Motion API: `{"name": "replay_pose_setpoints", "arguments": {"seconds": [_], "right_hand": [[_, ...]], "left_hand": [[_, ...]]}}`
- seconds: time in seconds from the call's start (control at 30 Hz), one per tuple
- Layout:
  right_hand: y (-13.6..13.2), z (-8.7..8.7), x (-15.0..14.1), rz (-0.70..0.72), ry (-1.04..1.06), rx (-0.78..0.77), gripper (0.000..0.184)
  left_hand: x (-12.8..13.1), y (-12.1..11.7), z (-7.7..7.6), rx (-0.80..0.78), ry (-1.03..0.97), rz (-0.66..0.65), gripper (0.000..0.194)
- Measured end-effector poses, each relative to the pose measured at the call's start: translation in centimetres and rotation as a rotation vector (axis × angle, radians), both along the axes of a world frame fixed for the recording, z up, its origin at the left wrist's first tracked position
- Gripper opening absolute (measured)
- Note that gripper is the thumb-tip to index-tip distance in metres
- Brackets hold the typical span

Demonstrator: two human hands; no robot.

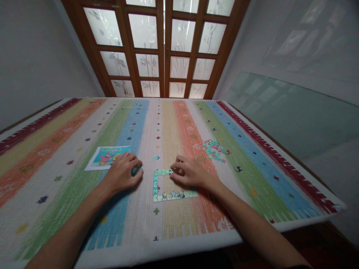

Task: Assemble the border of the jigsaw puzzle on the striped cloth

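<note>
While both forearms lie flat | left hand (pixel 123 172) curled, seemingly gripping pieces (pixel 136 169) | right hand (pixel 188 172) pinching puzzle frame (pixel 163 172)

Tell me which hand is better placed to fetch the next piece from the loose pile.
Right, probably. The right hand rests on the puzzle frame, with the loose pile just beyond it on the same side. The left hand lies across the frame, beside the reference picture.

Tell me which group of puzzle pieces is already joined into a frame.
The joined border under the right hand, an L-shaped run of linked pieces. The loose pile beyond it is a heap, and a single piece lies alone between the hands.
</note>
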State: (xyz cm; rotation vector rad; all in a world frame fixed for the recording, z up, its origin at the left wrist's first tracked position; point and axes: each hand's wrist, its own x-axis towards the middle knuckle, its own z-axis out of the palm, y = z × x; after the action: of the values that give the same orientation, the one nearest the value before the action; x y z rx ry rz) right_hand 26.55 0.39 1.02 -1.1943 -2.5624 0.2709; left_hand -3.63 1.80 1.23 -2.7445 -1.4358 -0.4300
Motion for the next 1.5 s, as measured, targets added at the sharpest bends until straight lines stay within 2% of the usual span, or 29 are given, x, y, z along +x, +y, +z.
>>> {"name": "replay_pose_setpoints", "arguments": {"seconds": [0.27,0.7,1.2,1.5], "right_hand": [[-0.2,0.1,-0.2,-0.017,-0.064,-0.033,0.020],[-0.3,0.2,-0.4,-0.022,-0.092,-0.047,0.024],[-0.2,-0.5,-0.4,0.014,-0.022,0.009,0.020],[-0.1,-0.8,-0.5,0.015,-0.033,0.017,0.021]], "left_hand": [[-0.1,0.3,-0.5,0.025,0.049,0.014,0.033],[0.2,0.1,-0.4,0.032,0.042,0.021,0.030],[0.2,0.1,-0.5,-0.126,-0.092,0.060,0.022],[0.3,0.1,-0.7,-0.145,-0.072,0.038,0.025]]}}
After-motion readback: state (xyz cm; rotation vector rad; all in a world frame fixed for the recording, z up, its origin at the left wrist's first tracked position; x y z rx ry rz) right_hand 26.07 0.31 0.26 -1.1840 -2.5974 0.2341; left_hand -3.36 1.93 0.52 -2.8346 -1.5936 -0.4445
